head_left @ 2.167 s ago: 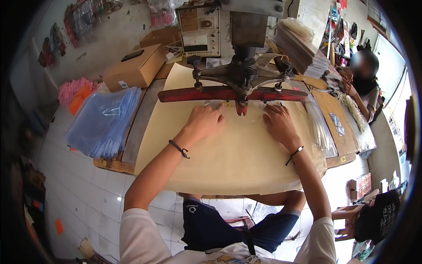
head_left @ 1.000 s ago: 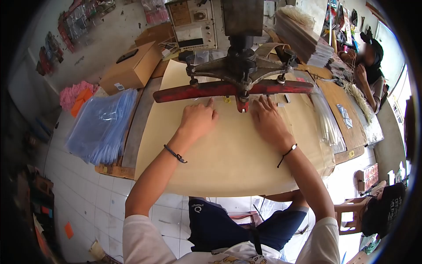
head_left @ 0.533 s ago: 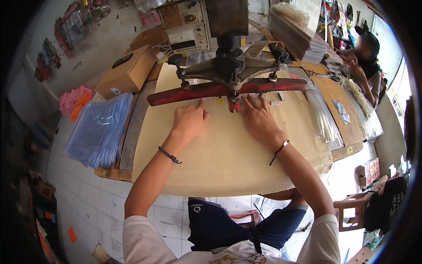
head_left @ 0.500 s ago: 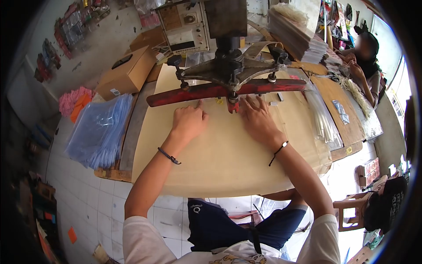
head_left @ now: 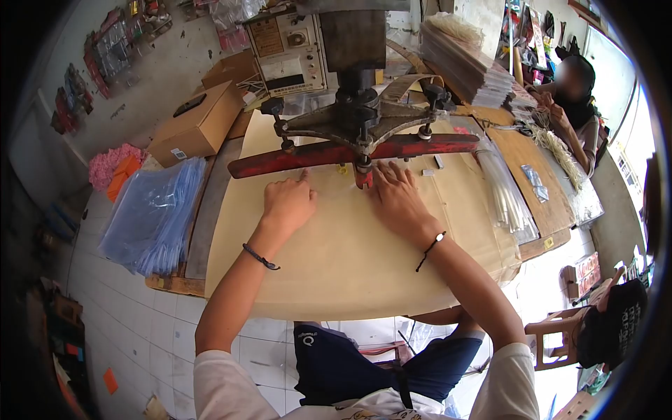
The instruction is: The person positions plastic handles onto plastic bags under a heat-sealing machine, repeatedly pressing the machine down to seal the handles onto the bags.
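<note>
A tan sheet (head_left: 336, 259) covers the middle of the worktable. Above its far part spans the red bar (head_left: 297, 159) of a press with a dark metal bracket (head_left: 364, 117). My left hand (head_left: 289, 203) rests on the sheet just in front of the bar's left half, index finger pointing forward, other fingers partly curled. Right of the bar's centre, my right hand (head_left: 400, 197) lies on the sheet with its fingers spread. Clear film shows faintly by the fingertips, and I cannot make out its edges. Two small blocks (head_left: 432, 166) lie right of my right hand.
Blue-tinted plastic sheets (head_left: 154, 213) are piled at the left, below a cardboard box (head_left: 196, 119). A control box (head_left: 288, 52) stands behind. Clear strips (head_left: 505, 192) and a small packet (head_left: 535, 183) lie right. Another person (head_left: 577, 105) sits at the far right.
Both hands have shifted left along the bar since the earliest frame, and my right hand is nearer the bar's centre. The small blocks beside it have come into view. The camera view has shifted slightly.
</note>
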